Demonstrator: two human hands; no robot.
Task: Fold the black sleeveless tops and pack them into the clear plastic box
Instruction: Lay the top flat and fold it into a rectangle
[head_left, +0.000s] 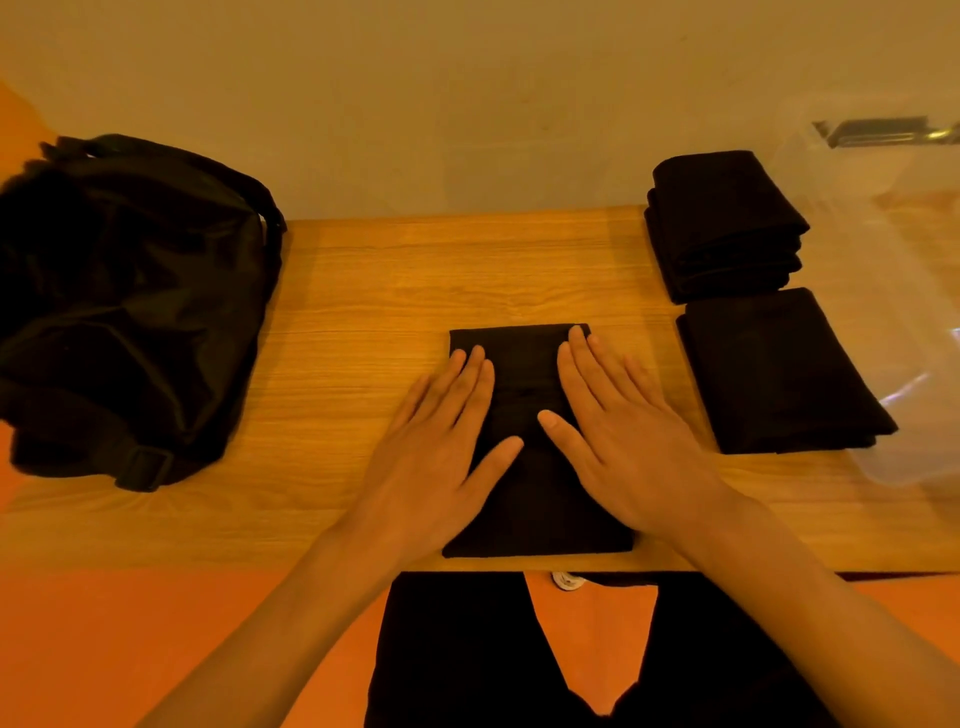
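Folded top: a black sleeveless top (522, 358) is laid as a narrow rectangle on the counter (363, 291), near its front edge and roughly at the middle.
Left hand: the left hand (441, 467) is laid flat on the left half of the top; its fingers (470, 379) are held straight and close together, the thumb is spread inward, and nothing is gripped.
Right hand: the right hand (623, 447) is pressed flat on the right half of the top; its fingers (582, 358) are stretched out to the far edge, and nothing is held.
Finished tops: a stack of folded tops (727, 223) is seen at the back right of the counter, and one more folded piece (779, 374) is laid just in front of it.
Clear plastic box: the box (914, 291) is set at the right end of the counter, just beside the folded pieces; what lies inside cannot be told.
Black bag: a bag (130, 312) with straps is placed at the left end of the counter, well apart from the hands.
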